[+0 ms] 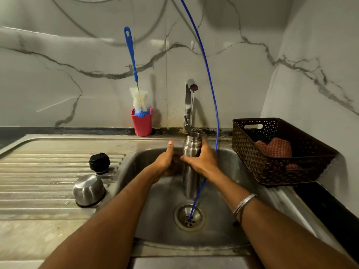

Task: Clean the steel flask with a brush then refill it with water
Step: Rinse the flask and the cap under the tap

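The steel flask [191, 150] stands upright in the sink [219, 235], its open mouth right under the tap spout [188, 105]. My right hand [201, 160] grips the flask around its upper body. My left hand [165, 160] is just left of the flask with the thumb raised; its fingers are partly hidden and seem to hold nothing. The bottle brush [136, 78], blue handle and white bristles, stands in a red cup [141, 123] at the back wall. The black inner stopper [99, 163] and the steel cap [89, 190] lie on the drainboard.
A thin blue hose [210, 84] arcs down from above into the sink drain [189, 217]. A dark brown woven basket [277, 152] holding a reddish checked cloth sits on the right counter. The ribbed drainboard [38, 181] stretches left. Marble wall behind.
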A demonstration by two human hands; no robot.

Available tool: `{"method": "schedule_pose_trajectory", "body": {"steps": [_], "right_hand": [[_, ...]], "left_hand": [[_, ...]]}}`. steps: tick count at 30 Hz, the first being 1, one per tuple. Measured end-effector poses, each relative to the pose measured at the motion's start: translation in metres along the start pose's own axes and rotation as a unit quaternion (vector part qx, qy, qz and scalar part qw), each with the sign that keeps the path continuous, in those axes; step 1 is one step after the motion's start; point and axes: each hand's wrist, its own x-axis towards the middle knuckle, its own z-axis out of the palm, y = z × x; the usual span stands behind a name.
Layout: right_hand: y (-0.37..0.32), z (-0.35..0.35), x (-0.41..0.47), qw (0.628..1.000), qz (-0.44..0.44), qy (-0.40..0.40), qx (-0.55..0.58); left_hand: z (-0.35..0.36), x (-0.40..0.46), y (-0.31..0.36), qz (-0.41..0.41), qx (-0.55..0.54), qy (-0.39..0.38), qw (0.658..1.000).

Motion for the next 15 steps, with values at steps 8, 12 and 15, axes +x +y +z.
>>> {"method": "schedule_pose_trajectory", "body": {"steps": [8, 12, 15], "right_hand": [[0.0012, -0.0043, 0.0065, 0.999, 0.003, -0.022, 0.03], [0.0017, -0.0023, 0.0082, 0.999, -0.005, -0.029, 0.024], [-0.002, 0.0005, 0.0076, 0.999, -0.01, -0.016, 0.034]], "left_hand": [[-0.0012, 0.0053, -0.0054, -0.055, 0.034, -0.04, 0.997], [-0.0014, 0.0062, -0.0052, -0.047, 0.042, -0.045, 0.997], [-0.0005, 0.0061, -0.0071, -0.054, 0.054, -0.052, 0.996]]}}
